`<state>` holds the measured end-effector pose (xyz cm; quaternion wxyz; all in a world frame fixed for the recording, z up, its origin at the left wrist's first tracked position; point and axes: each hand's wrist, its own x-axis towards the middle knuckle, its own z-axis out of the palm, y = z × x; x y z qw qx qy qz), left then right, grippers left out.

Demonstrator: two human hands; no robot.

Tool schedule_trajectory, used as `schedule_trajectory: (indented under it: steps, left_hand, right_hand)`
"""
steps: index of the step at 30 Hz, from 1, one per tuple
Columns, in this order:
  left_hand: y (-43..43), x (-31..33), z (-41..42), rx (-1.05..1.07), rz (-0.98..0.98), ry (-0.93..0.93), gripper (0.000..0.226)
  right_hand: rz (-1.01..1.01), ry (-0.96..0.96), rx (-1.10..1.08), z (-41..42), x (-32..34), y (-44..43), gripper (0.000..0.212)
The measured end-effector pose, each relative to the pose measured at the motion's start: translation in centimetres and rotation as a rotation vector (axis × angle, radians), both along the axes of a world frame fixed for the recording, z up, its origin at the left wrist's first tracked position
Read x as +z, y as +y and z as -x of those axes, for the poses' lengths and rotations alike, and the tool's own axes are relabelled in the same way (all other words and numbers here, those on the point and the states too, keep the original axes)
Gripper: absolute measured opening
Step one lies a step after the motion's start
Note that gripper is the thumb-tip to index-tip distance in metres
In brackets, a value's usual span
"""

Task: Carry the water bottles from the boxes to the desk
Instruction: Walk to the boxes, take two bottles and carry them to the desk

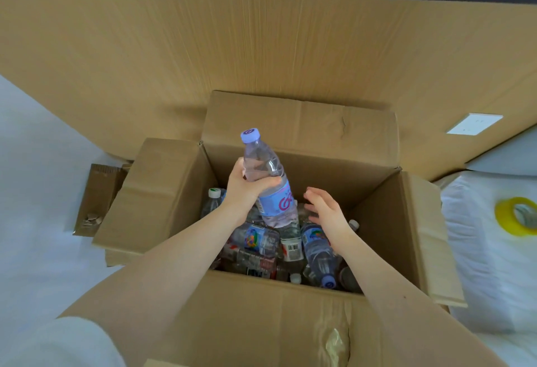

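An open cardboard box stands in front of me with several water bottles lying jumbled inside. My left hand grips a clear water bottle with a pale purple cap and blue label, held upright above the pile. To its right, my right hand hovers over the box with fingers spread and holds nothing. One bottle with a green-marked white cap stands at the box's left wall.
A large flattened cardboard sheet leans behind the box. A roll of yellow tape lies on white padded material at the right. A folded cardboard piece lies on the pale floor at the left.
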<state>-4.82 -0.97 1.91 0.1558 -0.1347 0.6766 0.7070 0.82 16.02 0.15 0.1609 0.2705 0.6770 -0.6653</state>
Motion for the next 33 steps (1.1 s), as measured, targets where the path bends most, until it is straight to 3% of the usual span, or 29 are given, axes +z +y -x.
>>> schedule_trajectory:
  steps: [5, 11, 18, 21, 27, 33]
  left_hand:
    - [-0.5, -1.7, 0.2, -0.029, 0.125, -0.074, 0.041]
    - [-0.4, -5.0, 0.0, -0.205, 0.273, -0.144, 0.046]
    - [0.5, -8.1, -0.2, -0.405, 0.427, -0.252, 0.068]
    - [1.1, -8.8, -0.3, -0.421, 0.434, -0.292, 0.068]
    - [1.4, -9.7, 0.2, -0.392, 0.456, -0.360, 0.093]
    - [1.5, -9.5, 0.4, -0.397, 0.481, -0.366, 0.072]
  right_hand:
    - [-0.417, 0.020, 0.323, -0.8, -2.4, 2.3, 0.031]
    - [-0.696, -0.156, 0.629, -1.4, -6.3, 5.0, 0.037]
    - [-0.779, -0.382, 0.739, -1.6, -10.4, 4.8, 0.059]
    - [-0.804, -0.488, 0.755, -1.4, -11.7, 4.0, 0.082]
    - [-0.736, -0.645, 0.713, -1.9, -14.3, 3.1, 0.112]
    - [-0.770, -0.641, 0.719, -1.8, -14.7, 2.6, 0.109]
